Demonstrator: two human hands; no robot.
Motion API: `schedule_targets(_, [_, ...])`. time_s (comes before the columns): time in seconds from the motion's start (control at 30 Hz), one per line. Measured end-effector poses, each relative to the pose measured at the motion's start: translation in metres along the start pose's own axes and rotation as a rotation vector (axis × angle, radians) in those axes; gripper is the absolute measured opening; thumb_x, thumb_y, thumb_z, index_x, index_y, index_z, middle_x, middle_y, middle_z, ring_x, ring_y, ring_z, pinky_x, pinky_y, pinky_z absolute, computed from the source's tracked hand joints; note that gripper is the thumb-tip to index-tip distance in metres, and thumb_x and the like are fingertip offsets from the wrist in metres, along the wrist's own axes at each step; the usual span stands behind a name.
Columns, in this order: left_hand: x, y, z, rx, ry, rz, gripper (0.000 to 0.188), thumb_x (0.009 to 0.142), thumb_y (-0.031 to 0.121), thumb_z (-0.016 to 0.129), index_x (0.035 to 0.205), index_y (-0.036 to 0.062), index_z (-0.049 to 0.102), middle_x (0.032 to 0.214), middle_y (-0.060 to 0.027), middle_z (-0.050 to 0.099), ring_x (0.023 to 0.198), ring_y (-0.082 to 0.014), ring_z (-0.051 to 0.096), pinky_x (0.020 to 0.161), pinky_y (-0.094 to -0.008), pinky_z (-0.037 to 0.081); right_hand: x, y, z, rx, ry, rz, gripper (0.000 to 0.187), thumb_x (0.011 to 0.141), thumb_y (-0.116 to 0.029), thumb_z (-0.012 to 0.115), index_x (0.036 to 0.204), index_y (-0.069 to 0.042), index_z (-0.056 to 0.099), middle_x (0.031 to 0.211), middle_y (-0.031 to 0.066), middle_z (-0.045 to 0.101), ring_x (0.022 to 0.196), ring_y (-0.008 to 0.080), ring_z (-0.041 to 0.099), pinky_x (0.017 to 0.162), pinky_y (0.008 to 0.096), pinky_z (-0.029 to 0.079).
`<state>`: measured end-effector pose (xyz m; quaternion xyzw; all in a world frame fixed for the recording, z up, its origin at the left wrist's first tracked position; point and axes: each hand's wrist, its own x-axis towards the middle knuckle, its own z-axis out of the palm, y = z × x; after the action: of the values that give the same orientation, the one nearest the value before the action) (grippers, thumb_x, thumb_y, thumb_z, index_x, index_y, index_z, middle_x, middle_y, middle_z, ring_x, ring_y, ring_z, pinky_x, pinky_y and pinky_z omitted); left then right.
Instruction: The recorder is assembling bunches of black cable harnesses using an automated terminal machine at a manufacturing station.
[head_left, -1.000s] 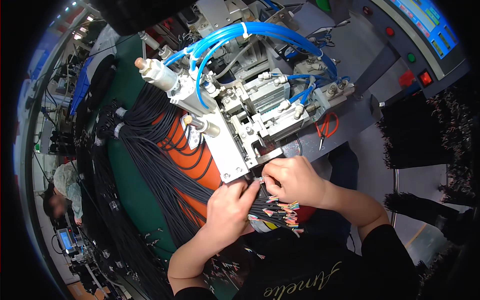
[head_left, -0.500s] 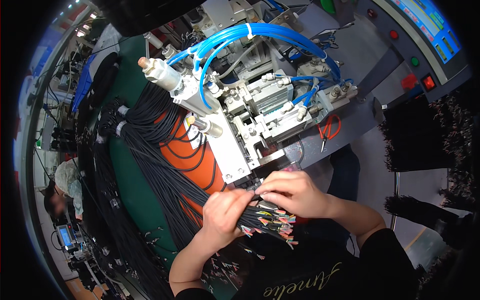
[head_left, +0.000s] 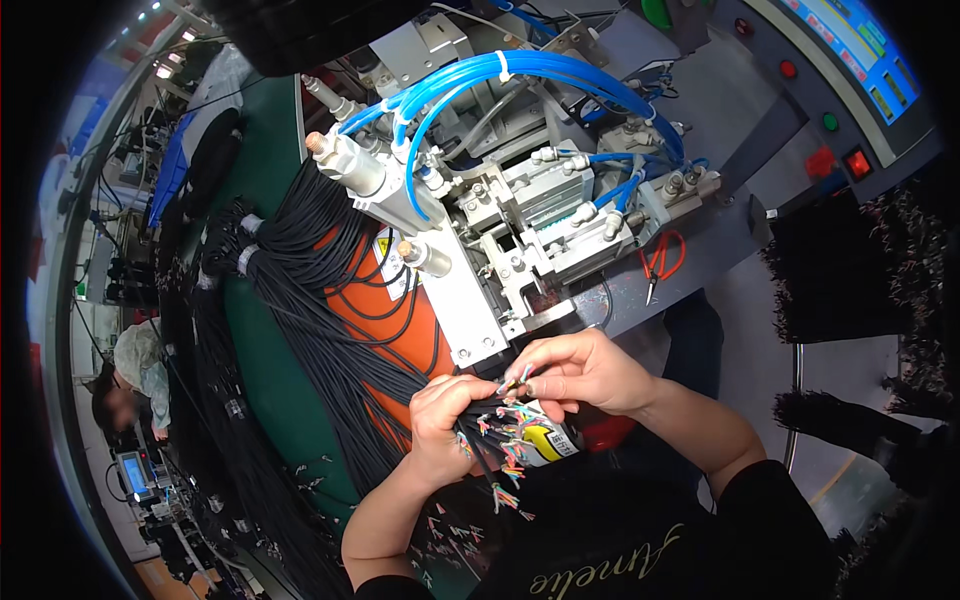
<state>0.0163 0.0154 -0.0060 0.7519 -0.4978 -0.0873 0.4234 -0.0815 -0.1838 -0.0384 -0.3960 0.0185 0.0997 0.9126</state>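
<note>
My left hand [head_left: 446, 418] is closed around black multi-core cables near their stripped ends. Coloured wire ends [head_left: 515, 432] fan out below and between my hands. My right hand [head_left: 585, 375] pinches the small coloured wires of one cable end between thumb and fingertips, close to my left thumb. The rest of the black cable bundle [head_left: 320, 325] runs up and to the left from my left hand, over an orange surface [head_left: 400, 355]. Just beyond my hands stands a metal machine with pneumatic cylinders [head_left: 455, 290] and blue air hoses [head_left: 500, 65]. A yellow-and-white label [head_left: 550, 440] shows beneath my right hand.
Red-handled scissors [head_left: 662, 265] lie on the grey machine bed at right. A control panel with a screen [head_left: 870, 60] stands at upper right. More black cables hang on a rack [head_left: 825, 270] at right. A person in a pale cap [head_left: 140, 365] is at far left.
My right fingers have spread from the bundle and now pinch one cable's wires. The wire ends have swung lower and fanned out, and the label under them has come into view.
</note>
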Motion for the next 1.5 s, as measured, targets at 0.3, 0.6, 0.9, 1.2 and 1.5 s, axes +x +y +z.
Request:
schedule_targets(0.3, [0.006,0.024,0.005,0.274,-0.02,0.124,0.041,0.065,0.012,0.074,0.103,-0.001,0.066,0.084,-0.0099,0.068,0.071,-0.0266,0.065,0.065,-0.0366,0.046,-0.005,0.014,0.009,-0.436,0.12,-0.261,0.006,0.091,0.0,0.065,0.096,0.002,0.063,0.094,0.004,0.061,0.078,0.0046,0.061,0.06,0.0181,0.047])
schedule_targets(0.6, [0.003,0.023,0.014,0.408,-0.016,0.171,0.037,0.067,0.012,0.071,0.1,-0.0035,0.064,0.072,-0.0078,0.06,0.063,-0.0252,0.059,0.059,-0.0364,0.042,-0.004,0.023,0.016,-0.754,0.298,-0.547,0.017,0.093,-0.005,0.064,0.107,0.002,0.063,0.096,0.006,0.063,0.079,0.0065,0.062,0.067,0.0208,0.049])
schedule_targets(0.9, [0.003,0.019,0.017,0.401,0.029,0.224,0.026,0.069,0.013,0.072,0.089,-0.0005,0.061,0.065,-0.0063,0.055,0.056,-0.0237,0.055,0.055,-0.0353,0.039,-0.012,0.024,0.004,-0.318,0.194,-0.34,0.018,0.095,-0.006,0.062,0.108,0.005,0.067,0.099,0.0094,0.064,0.077,0.014,0.064,0.067,0.0231,0.05])
schedule_targets(1.2, [0.006,0.015,0.015,0.22,0.013,0.166,0.029,0.068,0.016,0.077,0.088,0.0018,0.062,0.066,-0.0068,0.059,0.057,-0.0232,0.059,0.055,-0.0343,0.041,-0.011,0.006,0.002,-0.091,0.053,-0.101,0.016,0.094,-0.001,0.061,0.107,0.006,0.067,0.098,0.0113,0.065,0.077,0.0123,0.065,0.061,0.0216,0.048])
schedule_targets(1.5, [0.014,0.004,-0.007,-0.266,-0.229,-0.091,0.015,0.069,0.002,0.073,0.082,0.0028,0.064,0.074,-0.0073,0.067,0.065,-0.0208,0.065,0.062,-0.0303,0.05,-0.002,0.01,-0.005,-0.273,-0.019,-0.283,0.016,0.093,0.004,0.06,0.106,0.005,0.068,0.1,0.011,0.065,0.075,0.0115,0.065,0.064,0.0213,0.052])
